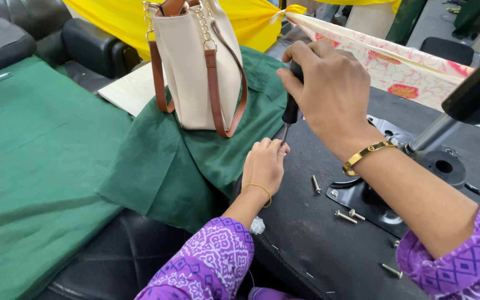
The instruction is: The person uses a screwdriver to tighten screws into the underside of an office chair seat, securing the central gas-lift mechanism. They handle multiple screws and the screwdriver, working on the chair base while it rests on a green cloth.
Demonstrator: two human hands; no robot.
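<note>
Head view: the right hand (329, 91) is closed in a fist around the black handle of a screwdriver (290, 111), holding it nearly upright with the tip pointing down at the dark seat base (318, 233). The left hand (264, 165) sits just below, its fingertips pinched around the screwdriver's tip where it meets the base; what it pinches is too small to make out. A gold bangle (366, 155) circles the right wrist, and both arms wear purple patterned sleeves. To the right of the hands a black metal plate (373, 208) lies on the base, with a chair post (473, 100) rising from it toward the far right. Loose screws (345, 216) lie on and near the plate, one (316, 184) just right of the left hand. To the left, a cream handbag (198, 66) with brown straps stands on green cloth (156, 161).
</note>
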